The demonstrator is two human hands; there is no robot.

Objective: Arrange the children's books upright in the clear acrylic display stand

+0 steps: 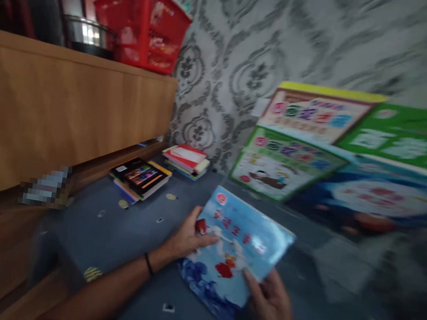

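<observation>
A light-blue picture book [238, 241] with red lettering and dark-blue waves on its cover is tilted up over the dark surface, gripped from both sides. My left hand [188, 237] has its thumb across the cover at the book's left edge. On the opposite side, my right hand [272, 298] presses its thumb on the cover near the lower right, its other fingers partly hidden behind. A dark band circles my left wrist. Two stacks lie beyond: a black-covered book [141, 176] tops the nearer, a red book [185, 154] the farther.
Along the left runs a wooden cabinet [61, 113], with a red plastic basket [148, 23] and a metal pot [89, 33] on top. At right, a green-bordered book [284, 166], a yellow-edged book [315, 111] and other large covers stand by the patterned wall [250, 40].
</observation>
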